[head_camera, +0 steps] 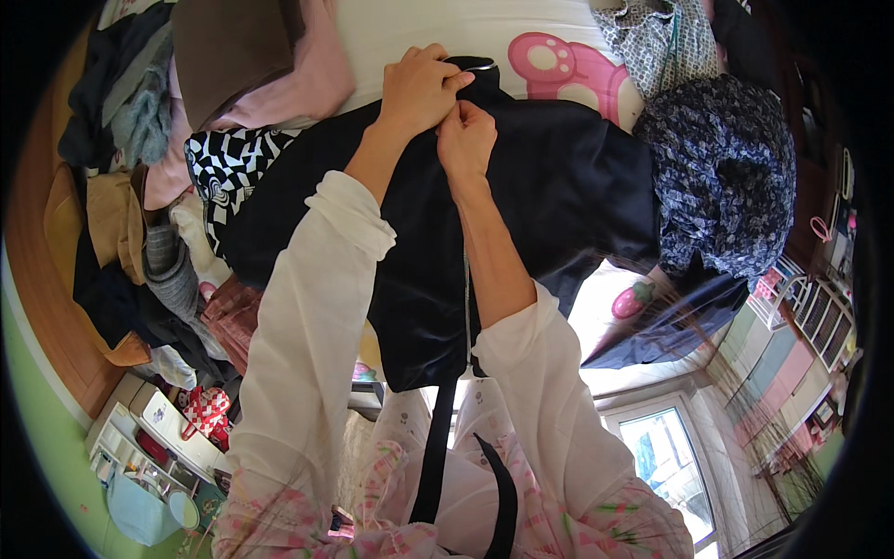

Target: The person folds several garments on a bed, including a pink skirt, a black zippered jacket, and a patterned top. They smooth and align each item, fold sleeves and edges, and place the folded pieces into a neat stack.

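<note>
A black zip-front garment (419, 279) lies spread, front up, on the bed. My left hand (418, 89) grips its stand-up collar (485, 85) near the top of the zip, thumb pointing right. Just below it, my right hand (469, 140) pinches the front at the upper zip line with curled fingers. Whether a zip slider is between these fingertips is hidden. The zip (466, 300) runs down to the hem below my right forearm. A black-and-white patterned piece (234, 164) shows at the garment's left side. Two black straps (436, 454) hang towards my lap.
Piled clothes (129, 230) line the bed's left side. A brown folded cloth (234, 59) rests over pink fabric (321, 70). At right, a dark floral garment (723, 168) touches the black sleeve. The printed bedsheet (419, 24) shows behind; a bright window (667, 468) stands lower right.
</note>
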{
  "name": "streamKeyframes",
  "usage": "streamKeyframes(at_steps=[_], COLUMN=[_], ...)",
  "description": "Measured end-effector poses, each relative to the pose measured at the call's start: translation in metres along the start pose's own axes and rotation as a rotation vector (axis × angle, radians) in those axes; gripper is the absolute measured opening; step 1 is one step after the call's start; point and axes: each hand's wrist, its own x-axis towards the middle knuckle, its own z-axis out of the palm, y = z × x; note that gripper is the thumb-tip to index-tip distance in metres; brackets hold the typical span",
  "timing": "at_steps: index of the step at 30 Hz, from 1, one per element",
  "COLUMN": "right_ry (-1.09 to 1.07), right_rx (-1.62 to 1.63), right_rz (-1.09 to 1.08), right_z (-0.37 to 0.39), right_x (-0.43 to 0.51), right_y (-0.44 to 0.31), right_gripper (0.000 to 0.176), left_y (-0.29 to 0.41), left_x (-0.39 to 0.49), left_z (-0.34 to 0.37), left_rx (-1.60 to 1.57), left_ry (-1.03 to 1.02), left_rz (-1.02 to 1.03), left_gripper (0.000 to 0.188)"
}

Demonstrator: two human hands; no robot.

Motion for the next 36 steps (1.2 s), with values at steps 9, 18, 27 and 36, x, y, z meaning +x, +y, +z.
streamKeyframes(at_steps=[9,18,27,36], right_ry=[-0.209,-0.045,0.06,-0.276], right_rx=[-0.105,-0.147,-0.01,0.238], right_rz=[-0.107,-0.122,-0.212,-0.085], right_z=[-0.009,-0.001,-0.017,-0.04], right_x=[0.013,0.009,-0.009,-0.015], right_y=[0.022,0.014,0.005,0.013], right_gripper=[0.027,0.028,0.029,0.026], left_y=[-0.009,-0.009,0.013,-0.005], left_x=[-0.004,0.001,-0.02,-0.027], left_z=[-0.016,-0.01,0.012,-0.009], left_rx=[0.399,0.217,-0.554,-0.274], left_ry=[0.048,-0.196,0.138,-0.022], left_rz=[0.411,0.339,-0.091,0.048], left_gripper=[0.02,0.009,0.018,0.017])
